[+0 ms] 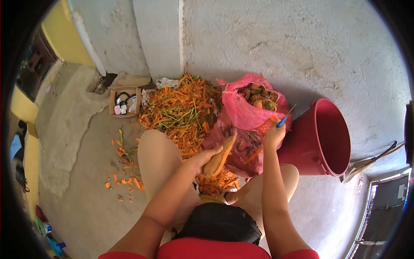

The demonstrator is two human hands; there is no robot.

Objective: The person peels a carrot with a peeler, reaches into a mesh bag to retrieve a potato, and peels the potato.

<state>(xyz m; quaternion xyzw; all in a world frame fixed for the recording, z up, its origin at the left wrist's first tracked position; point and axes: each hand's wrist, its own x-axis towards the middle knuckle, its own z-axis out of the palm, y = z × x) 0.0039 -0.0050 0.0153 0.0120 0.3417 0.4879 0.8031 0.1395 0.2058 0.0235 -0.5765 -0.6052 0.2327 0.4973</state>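
From the head view, I see the left hand (pixel 202 160) wrapped around a carrot (pixel 221 157) between the knees, well apart from the right hand (pixel 274 134), which is clasped on a blue tool (pixel 281 122). The pink bag (pixel 246 111) and red bucket (pixel 297 140) crowd the right; peelings (pixel 181 110) reach the grey wall (pixel 302 47). Concrete floor (pixel 99 168) spreads leftward.

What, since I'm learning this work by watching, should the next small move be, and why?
Probably bring the right hand and its blue tool over to the carrot in the left hand, for a stroke along its duller side. The tool is apart from the carrot, which shows a dull brownish face beside brighter orange, and orange shavings lie heaped ahead.
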